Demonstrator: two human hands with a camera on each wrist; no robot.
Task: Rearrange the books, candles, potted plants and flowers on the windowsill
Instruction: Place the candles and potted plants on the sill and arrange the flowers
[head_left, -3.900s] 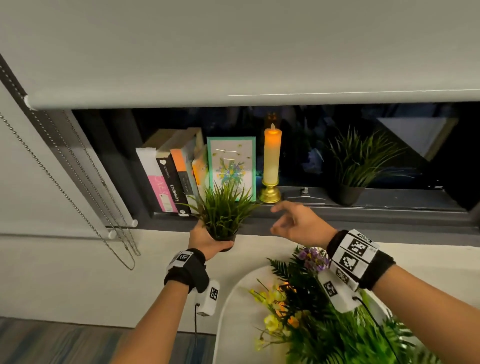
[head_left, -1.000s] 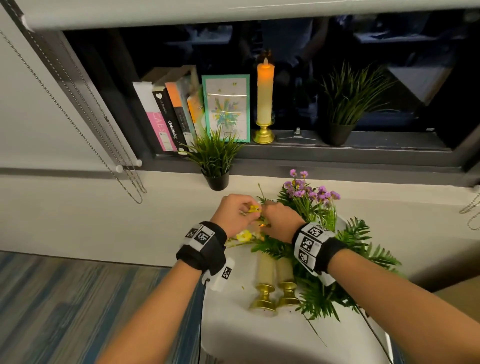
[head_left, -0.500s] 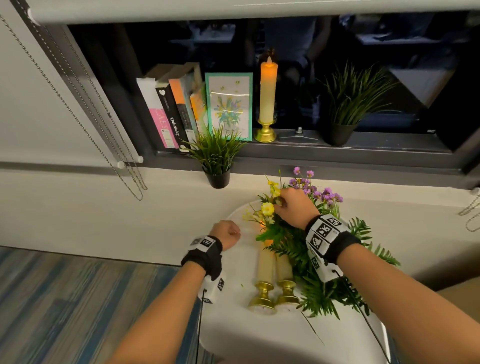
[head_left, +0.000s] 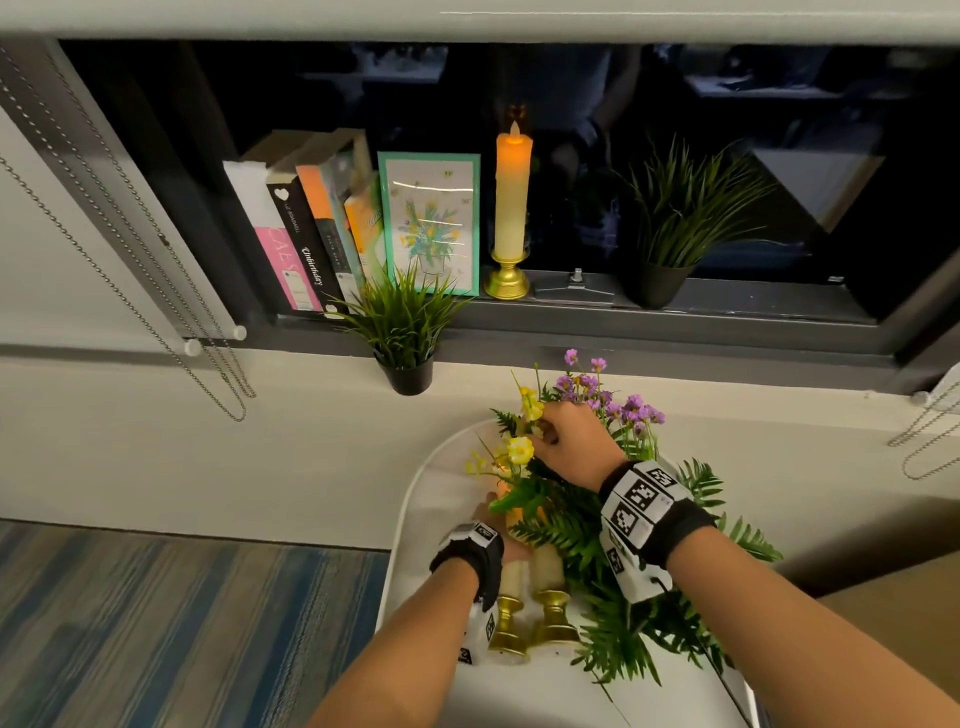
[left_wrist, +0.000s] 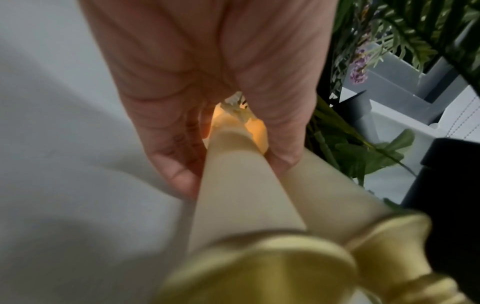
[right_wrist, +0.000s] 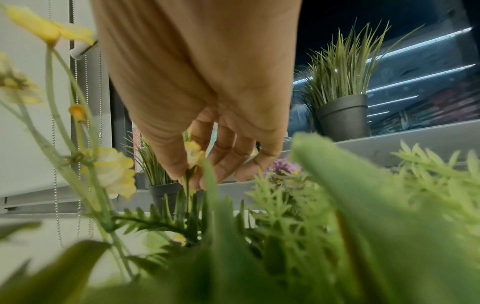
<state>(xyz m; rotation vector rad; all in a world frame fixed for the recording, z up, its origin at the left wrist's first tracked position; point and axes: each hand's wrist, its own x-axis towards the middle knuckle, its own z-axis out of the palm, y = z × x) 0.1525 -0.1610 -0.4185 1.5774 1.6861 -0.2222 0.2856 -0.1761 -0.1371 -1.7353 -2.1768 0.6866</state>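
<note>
On a white table (head_left: 431, 483) lie two cream candles (head_left: 545, 564) with gold bases, among ferns and purple flowers (head_left: 602, 395). My left hand (head_left: 493, 512) grips the left candle (left_wrist: 233, 195) near its glowing tip, thumb and fingers on either side. My right hand (head_left: 545, 434) pinches the stem of a yellow flower (right_wrist: 193, 156) between thumb and forefinger, lifting the yellow sprig (head_left: 519, 449) above the ferns. On the windowsill (head_left: 727, 306) stand leaning books (head_left: 306, 234), a teal-framed flower card (head_left: 431, 223), a lit candle (head_left: 511, 192) and a potted grass plant (head_left: 675, 218).
A smaller potted grass plant (head_left: 402, 332) sits on the sill's front ledge below the card. Bead chains (head_left: 156, 291) from the roller blind hang at the left, more at the far right. Fern fronds (head_left: 623, 639) cover the table's right half. Striped carpet lies to the left.
My left hand has moved from the bare table to the lying candle and taken hold of it. My right hand keeps its pinch on the yellow flowers, now slightly higher.
</note>
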